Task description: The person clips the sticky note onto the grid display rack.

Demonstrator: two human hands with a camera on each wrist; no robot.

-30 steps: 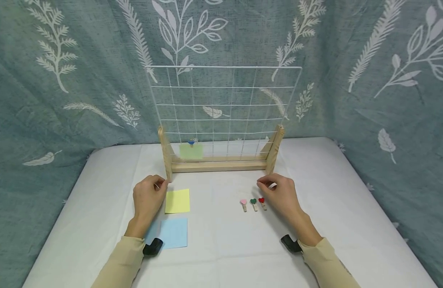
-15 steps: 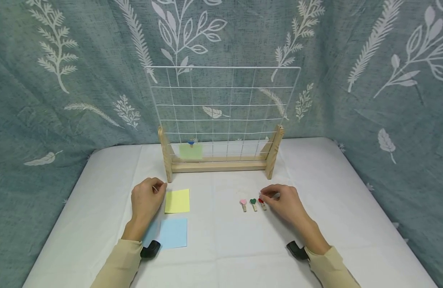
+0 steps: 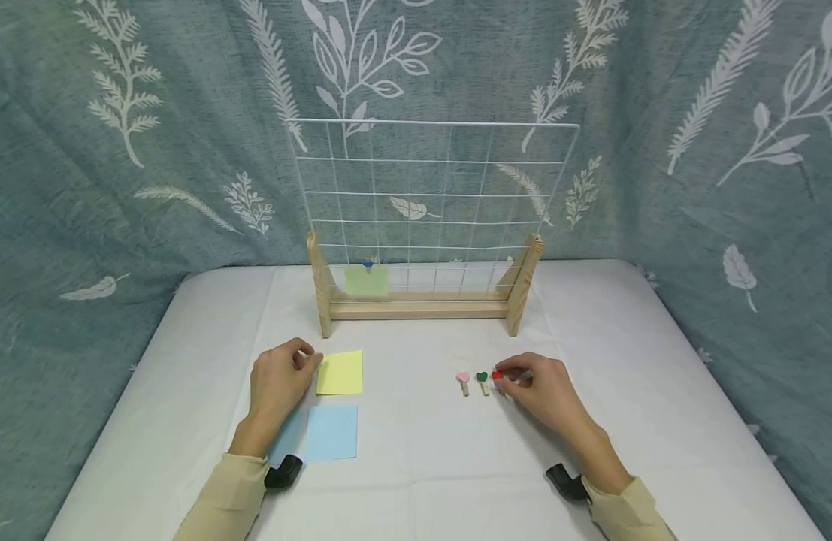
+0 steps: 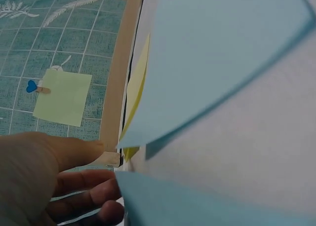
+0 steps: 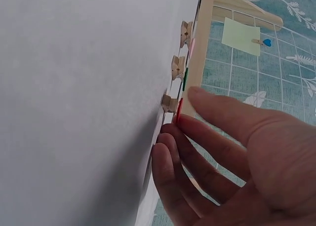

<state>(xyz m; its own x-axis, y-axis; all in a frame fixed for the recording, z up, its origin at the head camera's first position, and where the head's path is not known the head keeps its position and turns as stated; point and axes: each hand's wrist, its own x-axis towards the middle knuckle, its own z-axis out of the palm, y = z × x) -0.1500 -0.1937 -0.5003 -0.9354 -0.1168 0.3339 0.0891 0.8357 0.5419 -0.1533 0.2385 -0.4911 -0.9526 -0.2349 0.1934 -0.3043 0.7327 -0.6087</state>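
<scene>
My right hand [image 3: 543,391] is at the red heart clothespin [image 5: 179,110], the rightmost of three in a row on the table. In the right wrist view its index fingertip is right at the red heart, while the thumb stands apart from it. Beside that clothespin lie a green heart one [image 3: 482,378] and a pink heart one [image 3: 463,378]. My left hand [image 3: 280,383], its fingers loosely bent and holding nothing, is by the upper left corner of a yellow sticky note [image 3: 340,373]. Nearer me lies a blue sticky note [image 3: 331,433], with another blue one [image 3: 288,438] partly hidden under my left wrist.
A white wire grid [image 3: 429,160] stands upright in a wooden base [image 3: 419,310] at the back. On its lower left hangs a pale green note [image 3: 366,281], clipped by a blue heart clothespin [image 4: 37,87]. Patterned teal cloth [image 3: 206,135] surrounds the white table [image 3: 416,481].
My right hand has come down toward me from beside the wooden base to the red heart clothespin. The left hand has barely moved. The head view has shifted slightly.
</scene>
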